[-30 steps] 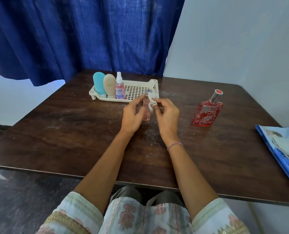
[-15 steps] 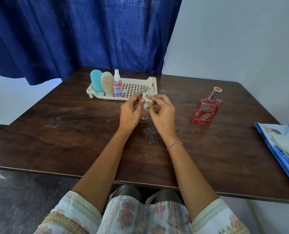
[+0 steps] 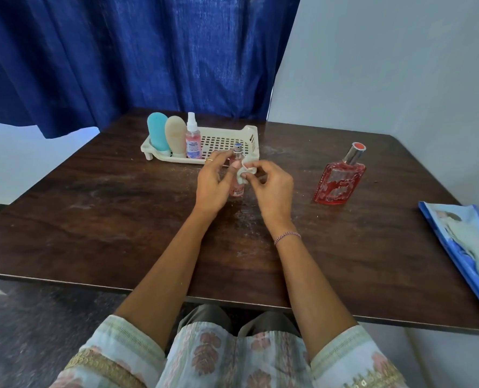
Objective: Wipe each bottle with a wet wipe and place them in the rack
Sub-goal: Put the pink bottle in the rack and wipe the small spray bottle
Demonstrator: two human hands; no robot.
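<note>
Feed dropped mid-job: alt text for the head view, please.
The left hand holds a small pink spray bottle upright while the right hand presses a crumpled white wipe against it. Behind them, a cream rack holds three bottles at its left end; a red perfume bottle stands on the table to the right.

Soft even daylight, mild glare on table (image 3: 120, 219), edges warped.

Blue curtain (image 3: 126, 60) and pale wall (image 3: 387, 65) behind dark wooden table (image 3: 92, 219).
</note>
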